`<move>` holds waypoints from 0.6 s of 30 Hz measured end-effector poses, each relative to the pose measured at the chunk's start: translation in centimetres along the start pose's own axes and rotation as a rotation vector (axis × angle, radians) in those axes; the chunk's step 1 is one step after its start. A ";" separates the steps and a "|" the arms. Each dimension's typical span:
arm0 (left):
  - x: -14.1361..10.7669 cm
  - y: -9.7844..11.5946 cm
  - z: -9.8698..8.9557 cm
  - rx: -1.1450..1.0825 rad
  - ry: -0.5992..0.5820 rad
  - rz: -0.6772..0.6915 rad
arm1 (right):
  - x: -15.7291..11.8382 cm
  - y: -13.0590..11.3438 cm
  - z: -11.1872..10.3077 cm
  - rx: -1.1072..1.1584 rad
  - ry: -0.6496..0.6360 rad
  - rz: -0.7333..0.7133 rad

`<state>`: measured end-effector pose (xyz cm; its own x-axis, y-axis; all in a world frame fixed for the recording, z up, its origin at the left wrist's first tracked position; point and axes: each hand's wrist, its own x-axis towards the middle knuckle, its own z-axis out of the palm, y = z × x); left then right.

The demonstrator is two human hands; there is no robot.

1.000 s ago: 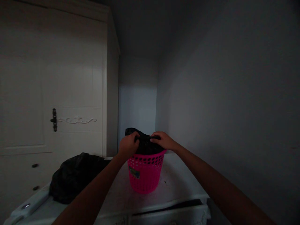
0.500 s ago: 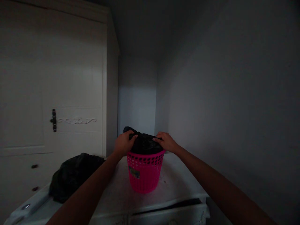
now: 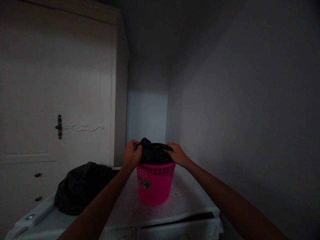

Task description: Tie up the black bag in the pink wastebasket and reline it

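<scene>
A pink plastic basket [image 3: 155,186] with a perforated upper band and a small label stands upright on a white dresser top. Out of its mouth rises a black plastic bag [image 3: 153,154], its upper edge bunched above the rim. My left hand [image 3: 132,155] pinches the bag's edge on the left side. On the right side, my right hand [image 3: 178,154] has its thumb and fingers closed on the same edge. How far the bag reaches down inside is hidden by the basket wall.
A large crumpled black bag [image 3: 80,188] lies on the dresser [image 3: 185,200] to the left, by my left forearm. A white wardrobe [image 3: 85,83] stands behind it. A grey wall [image 3: 237,116] runs along the right. The dresser's front drawer [image 3: 180,230] shows a dark gap above it.
My left hand has turned and shifted its hold on the bag's edge. The bag's raised tip has moved right, and the opening looks more level. My right hand stays nearly in place.
</scene>
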<state>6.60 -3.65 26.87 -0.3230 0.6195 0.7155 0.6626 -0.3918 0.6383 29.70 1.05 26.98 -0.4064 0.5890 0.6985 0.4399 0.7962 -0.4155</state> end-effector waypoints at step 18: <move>0.0 0.9 0.7 -0.424 0.023 -0.033 | -2.4 -6.8 -0.6 0.217 -0.125 -0.163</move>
<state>7.68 -3.51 27.28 -0.3578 0.6230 0.6956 0.3165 -0.6200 0.7180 28.17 -5.89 28.53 -0.5588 0.4532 0.6945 0.1851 0.8845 -0.4282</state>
